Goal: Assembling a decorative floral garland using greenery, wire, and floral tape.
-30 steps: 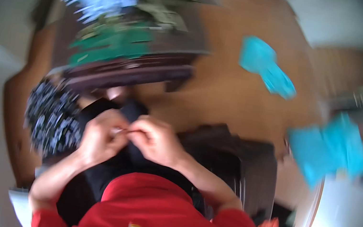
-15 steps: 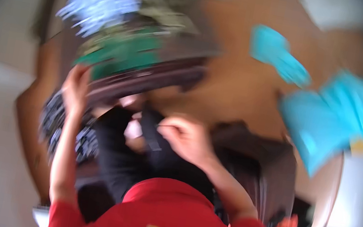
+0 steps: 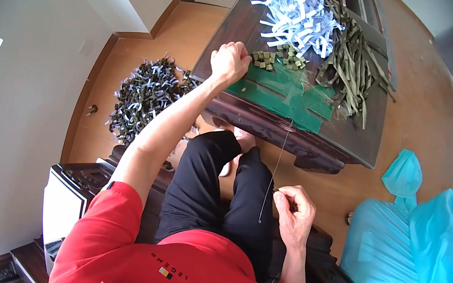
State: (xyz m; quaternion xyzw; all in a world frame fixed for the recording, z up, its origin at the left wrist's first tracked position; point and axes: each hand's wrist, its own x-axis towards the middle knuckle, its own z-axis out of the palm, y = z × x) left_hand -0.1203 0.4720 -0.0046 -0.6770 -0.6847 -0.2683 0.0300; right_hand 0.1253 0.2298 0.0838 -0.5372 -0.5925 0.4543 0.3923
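My left hand [image 3: 231, 63] rests at the table's near left edge with its fingers curled. Whether anything is inside it is hidden. Next to it lie small olive square pieces [image 3: 264, 59] and green tape [image 3: 283, 94] stuck over the tabletop. My right hand [image 3: 295, 214] is above my right thigh, thumb and finger pinched on a tiny olive piece [image 3: 276, 190]. Just left of those fingertips, a thin metal rod [image 3: 276, 171] runs from the taped table edge toward my lap. Its near end is a narrow loop.
On the dark table [image 3: 353, 145] lie a heap of pale blue strips [image 3: 297, 17] and a bundle of olive straps [image 3: 351, 72]. A pile of dark and pale blue pieces [image 3: 146, 97] covers the floor at left. Turquoise bags [image 3: 383, 248] stand at right.
My view has turned left and steadied from blur, so the table now appears farther right. The rod now shows clearly. My left hand has closed from a looser pose beside the green tape.
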